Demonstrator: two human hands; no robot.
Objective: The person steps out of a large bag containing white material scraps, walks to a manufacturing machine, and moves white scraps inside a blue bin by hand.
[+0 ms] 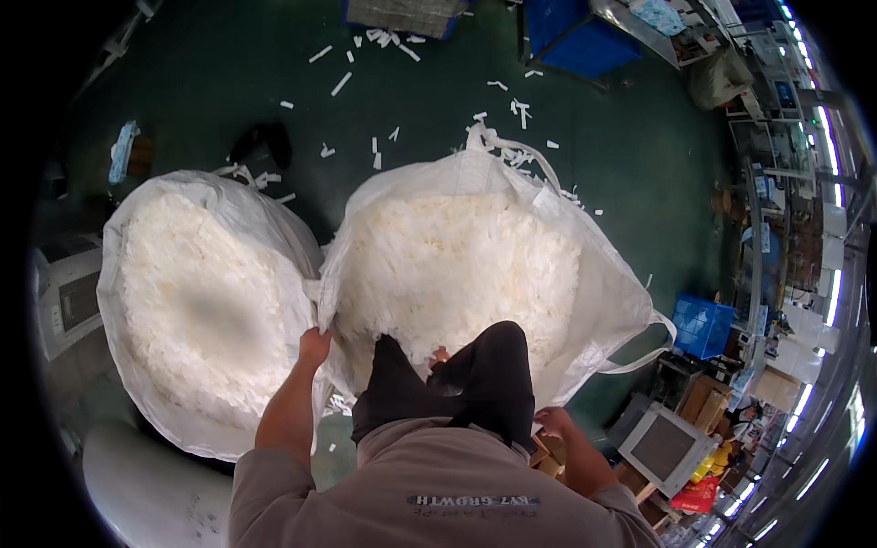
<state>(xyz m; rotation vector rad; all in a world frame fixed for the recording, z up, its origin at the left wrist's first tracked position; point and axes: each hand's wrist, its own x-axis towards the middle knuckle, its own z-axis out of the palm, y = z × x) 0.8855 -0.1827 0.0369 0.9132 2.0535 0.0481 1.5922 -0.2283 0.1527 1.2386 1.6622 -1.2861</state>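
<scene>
A large white woven bulk bag (pixel 607 301) stands open in front of me, heaped with white, slightly yellowish shredded material (pixel 457 251). My legs in dark trousers (pixel 489 374) are over the near part of the heap, and a small skin-coloured patch, perhaps a foot, shows between them. My left hand (pixel 315 347) is closed on the bag's near left rim, where it meets a second full white bulk bag (pixel 301 242). Low on the right, my right hand (pixel 552 421) has its fingers curled at the bag's near right edge; its grip is partly hidden.
White strips (pixel 341 84) lie scattered over the green floor (pixel 219 73). Beyond the bags stands a blue bin (pixel 580 36). To the right are a blue crate (pixel 703 326), a grey-framed panel (pixel 664 446), cardboard boxes and cluttered shelving. Bag straps (pixel 639 361) loop outward.
</scene>
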